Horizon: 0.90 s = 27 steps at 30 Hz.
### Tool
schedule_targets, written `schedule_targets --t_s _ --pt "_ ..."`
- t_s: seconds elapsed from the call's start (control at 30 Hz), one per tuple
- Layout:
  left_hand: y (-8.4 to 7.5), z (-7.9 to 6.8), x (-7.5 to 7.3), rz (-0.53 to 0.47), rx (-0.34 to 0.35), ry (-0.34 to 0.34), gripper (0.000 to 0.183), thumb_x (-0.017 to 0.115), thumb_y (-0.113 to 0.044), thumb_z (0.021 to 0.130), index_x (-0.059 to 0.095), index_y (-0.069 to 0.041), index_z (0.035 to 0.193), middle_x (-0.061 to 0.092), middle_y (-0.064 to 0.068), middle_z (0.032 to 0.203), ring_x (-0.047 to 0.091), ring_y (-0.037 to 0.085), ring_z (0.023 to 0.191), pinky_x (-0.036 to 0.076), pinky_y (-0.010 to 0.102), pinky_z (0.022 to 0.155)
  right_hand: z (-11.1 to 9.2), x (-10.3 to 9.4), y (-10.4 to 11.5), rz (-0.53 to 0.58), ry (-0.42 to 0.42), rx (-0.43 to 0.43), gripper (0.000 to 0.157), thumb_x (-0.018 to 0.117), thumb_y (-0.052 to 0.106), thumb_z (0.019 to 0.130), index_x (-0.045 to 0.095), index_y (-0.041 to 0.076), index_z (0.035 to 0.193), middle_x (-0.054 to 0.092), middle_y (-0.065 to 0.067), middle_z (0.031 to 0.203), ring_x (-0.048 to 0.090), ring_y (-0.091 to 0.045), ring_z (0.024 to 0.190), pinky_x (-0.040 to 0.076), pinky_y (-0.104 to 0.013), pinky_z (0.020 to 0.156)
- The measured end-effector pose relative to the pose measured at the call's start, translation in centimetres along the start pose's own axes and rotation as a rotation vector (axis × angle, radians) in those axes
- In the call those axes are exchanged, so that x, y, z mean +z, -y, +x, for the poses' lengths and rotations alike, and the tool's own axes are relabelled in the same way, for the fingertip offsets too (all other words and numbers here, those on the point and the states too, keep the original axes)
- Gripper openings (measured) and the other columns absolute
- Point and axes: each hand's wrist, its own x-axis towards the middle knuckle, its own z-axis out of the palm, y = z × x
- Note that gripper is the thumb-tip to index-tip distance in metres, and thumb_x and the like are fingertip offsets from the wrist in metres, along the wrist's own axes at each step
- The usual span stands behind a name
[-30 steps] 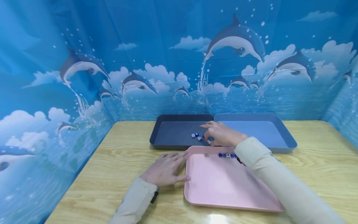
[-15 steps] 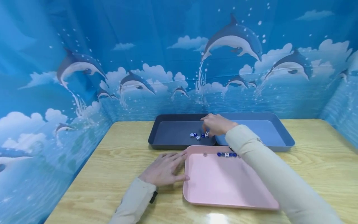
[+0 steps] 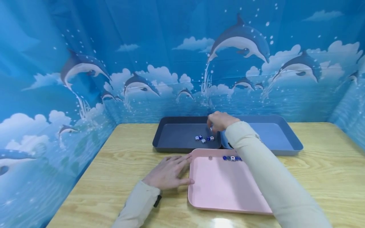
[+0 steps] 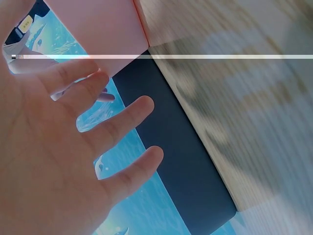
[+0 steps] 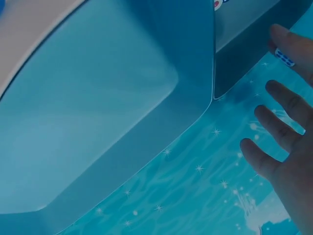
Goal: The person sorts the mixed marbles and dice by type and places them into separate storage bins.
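A die (image 5: 284,57) in white with rows of dark blue pips is up off every surface, over the right end of the dark tray (image 3: 174,134); the right wrist view shows one face well, the rest hidden by the hand. The right hand (image 3: 223,122) pinches it at the tips of the fingers (image 5: 296,46), the index finger covering its upper side and the thumb mostly out of sight. The other three fingers spread away from it, clear of the die.

Inside the dark tray, in its right half and nearer the person than the held die, five dice (image 3: 203,141) lie close together, some white and some blue. Against the dark tray's right side stands the blue tray (image 3: 268,134), their rims meeting.

On the person's side of the dark tray is the pink tray (image 3: 219,190); whether their walls touch is hard to tell. Along its edge next to the dark tray runs a short row of small pieces (image 3: 233,158), mostly blue, with one white die showing a red pip, and a pale bead (image 3: 210,157) sits apart to their left. The left hand (image 3: 169,172), fingers spread, touches the pink tray's left rim, in front of the dark tray. Beneath everything is the wood-grain table (image 3: 114,177); beyond the dark tray hangs a dolphin-print backdrop (image 3: 168,38).
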Motion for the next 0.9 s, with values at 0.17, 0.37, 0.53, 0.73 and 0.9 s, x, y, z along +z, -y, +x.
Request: schedule_targets --t_s 0.17,0.37,0.53,0.73,0.9 --pt "-0.1 0.0 0.0 0.0 -0.005 0.007 0.083 0.057 -0.067 0.094 0.036 -0.02 0.159 0.032 -0.001 0.163 0.042 0.033 0.142 0.032 0.062 0.113 0.1 -0.1 0.0 0.004 0.003 0.002 0.028 0.065 0.004 0.098 0.07 0.003 0.125 0.064 -0.015 0.128 0.061 -0.031 0.114 0.055 -0.044 0.09" --pt "0.0 0.1 0.0 -0.004 -0.007 0.004 0.083 0.057 -0.066 0.094 0.036 -0.02 0.159 0.032 -0.001 0.164 0.042 0.033 0.142 0.032 0.062 0.113 0.4 -0.6 0.1 0.011 -0.017 -0.016 0.026 0.066 0.002 0.096 0.071 0.003 0.122 0.063 -0.015 0.129 0.061 -0.032 0.113 0.056 -0.043 0.087" --pt "0.1 0.0 0.1 -0.008 0.003 0.002 0.082 0.058 -0.065 0.094 0.037 -0.018 0.159 0.033 0.001 0.163 0.042 0.034 0.142 0.032 0.063 0.112 0.4 -1.1 0.3 0.01 -0.055 -0.025 0.02 0.07 0.006 0.095 0.071 0.005 0.115 0.062 -0.015 0.126 0.058 -0.033 0.114 0.054 -0.043 0.084" --pt "0.1 0.0 0.1 -0.01 -0.015 0.012 0.083 0.057 -0.066 0.094 0.035 -0.02 0.16 0.03 -0.002 0.164 0.041 0.033 0.143 0.031 0.062 0.113 0.4 -1.2 0.4 -0.019 -0.062 -0.026 0.019 0.073 0.01 0.095 0.073 0.008 0.114 0.061 -0.014 0.129 0.054 -0.035 0.121 0.053 -0.045 0.087" --pt "0.0 0.0 0.1 -0.006 -0.01 0.003 0.083 0.057 -0.066 0.094 0.036 -0.02 0.159 0.031 -0.002 0.164 0.042 0.033 0.142 0.031 0.062 0.113 0.3 -1.1 0.3 -0.03 -0.058 -0.024 0.021 0.072 0.009 0.094 0.073 0.007 0.115 0.061 -0.014 0.13 0.052 -0.036 0.124 0.052 -0.046 0.091"
